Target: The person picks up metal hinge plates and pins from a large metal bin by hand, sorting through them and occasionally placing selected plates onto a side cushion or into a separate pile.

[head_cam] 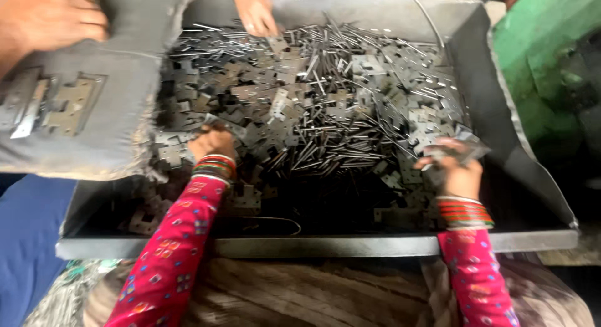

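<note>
Down along the near edge of the metal tray (313, 245), both hands are buried in the heap of hinge plates (288, 108) and pins (332, 148). The left hand (213, 144) is closed on plates near the left wall; the right hand (454, 164) is curled around a few plates by the right wall. The plates are judged stiff, light singly, sharp-edged, best pinched by their flat faces. Fingertips are blurred. Other people's hands (256, 11) are cropped at the far edge.

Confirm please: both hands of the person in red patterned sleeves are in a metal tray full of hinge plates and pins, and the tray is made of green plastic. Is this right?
Not quite. The tray is grey metal, not green plastic, as the head view shows. The rest holds: the left hand and right hand are both in the pile of hinge plates and pins.
</note>
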